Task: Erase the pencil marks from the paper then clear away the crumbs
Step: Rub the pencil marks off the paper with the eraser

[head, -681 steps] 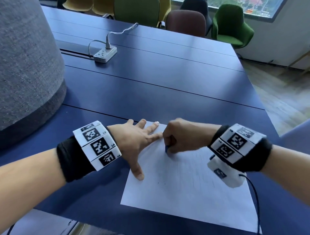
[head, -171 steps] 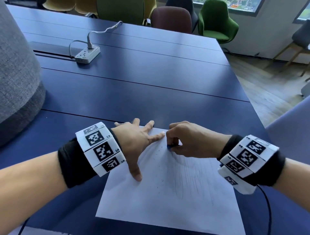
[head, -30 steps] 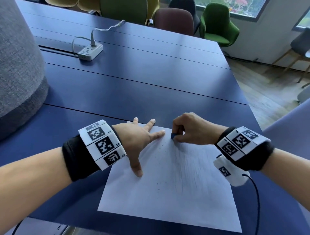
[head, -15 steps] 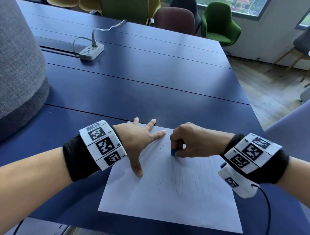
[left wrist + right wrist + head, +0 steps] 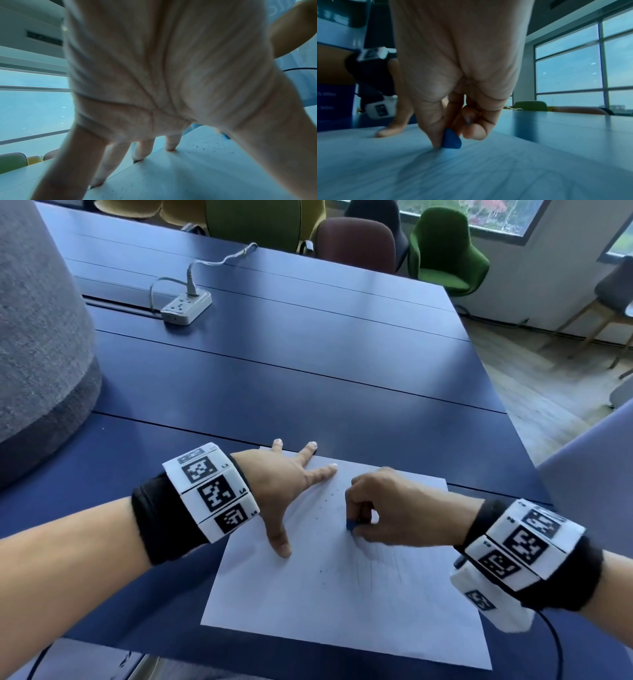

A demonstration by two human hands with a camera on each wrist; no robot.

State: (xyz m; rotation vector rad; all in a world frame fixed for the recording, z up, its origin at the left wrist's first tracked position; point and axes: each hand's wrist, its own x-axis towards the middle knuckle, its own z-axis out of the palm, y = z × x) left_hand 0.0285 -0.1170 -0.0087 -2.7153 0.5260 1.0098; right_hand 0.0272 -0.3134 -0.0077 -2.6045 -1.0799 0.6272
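Table (image 5: 308,378), big & dark blue, is under our paper (image 5: 342,604), a white sheet near the front edge w/ faint pencil marks (image 5: 376,570) on the right half & small dark crumbs (image 5: 325,571) in the middle. Our left hand (image 5: 277,484) is spread flat on the sheet's top-left part, fingers wide, thumb pointing back at us. Our right hand (image 5: 394,508) is curled & pinches a small blue eraser (image 5: 452,139) btw thumb & fingers, its tip touching the paper just right of the left hand.
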